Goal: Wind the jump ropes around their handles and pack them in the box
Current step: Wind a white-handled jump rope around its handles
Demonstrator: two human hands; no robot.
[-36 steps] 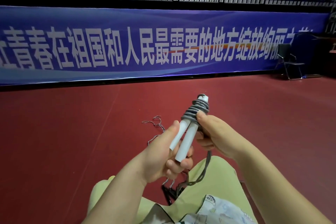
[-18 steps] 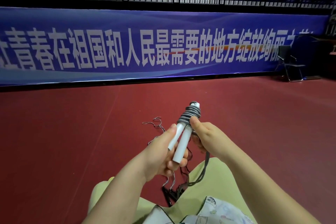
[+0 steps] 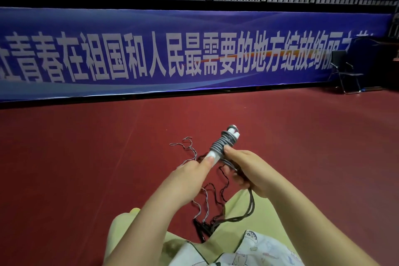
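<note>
The left hand (image 3: 190, 181) grips the lower end of the white handles (image 3: 216, 154), thumb laid along them. The handles are held side by side, tilted up and to the right, above the red floor (image 3: 86, 168). Grey rope (image 3: 222, 143) is coiled tightly around their upper part. The right hand (image 3: 248, 170) is closed on the rope, thumb pressed against the lowest coils, fingers curled round the loose strand. That strand hangs below the right hand and loops down toward the lap. More ropes (image 3: 207, 198), thin and tangled, lie on the floor between the knees. A banner (image 3: 194, 54) spans the far wall; a chair (image 3: 345, 71) stands at right.
</note>
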